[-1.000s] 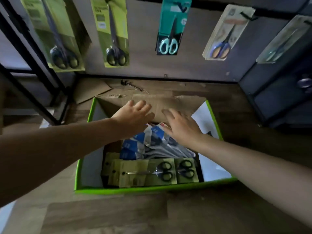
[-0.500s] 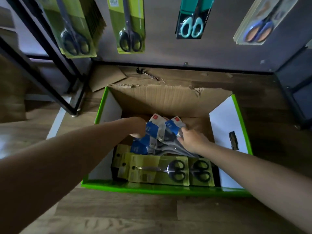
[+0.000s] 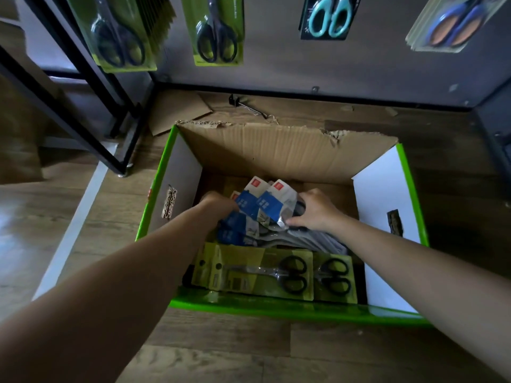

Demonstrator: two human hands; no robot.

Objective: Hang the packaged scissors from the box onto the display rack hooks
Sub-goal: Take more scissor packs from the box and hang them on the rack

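A green-edged cardboard box [image 3: 301, 309] sits open on the floor. Inside lies a fanned bundle of blue-and-white scissors packs [image 3: 265, 205]. My left hand [image 3: 218, 203] holds the bundle's left side, its fingers hidden behind the packs. My right hand [image 3: 315, 210] grips the right side, thumb on the clear wrapping. Yellow-green packs of black-handled scissors [image 3: 257, 272] lie flat at the box's near end. Above, on the grey rack panel [image 3: 359, 73], hang green packs [image 3: 218, 31], a teal-handled pair [image 3: 327, 17] and a blue-orange pair [image 3: 453, 23].
A loose metal hook [image 3: 249, 107] and a torn cardboard flap [image 3: 179, 110] lie on the wooden floor behind the box. A black metal frame leg [image 3: 83, 106] stands at the left. A dark cabinet [image 3: 495, 128] borders the right.
Both hands have gone from the box's back flap down into the box and closed around the blue-and-white bundle, which is now gathered upright. My view has tilted down and closer.
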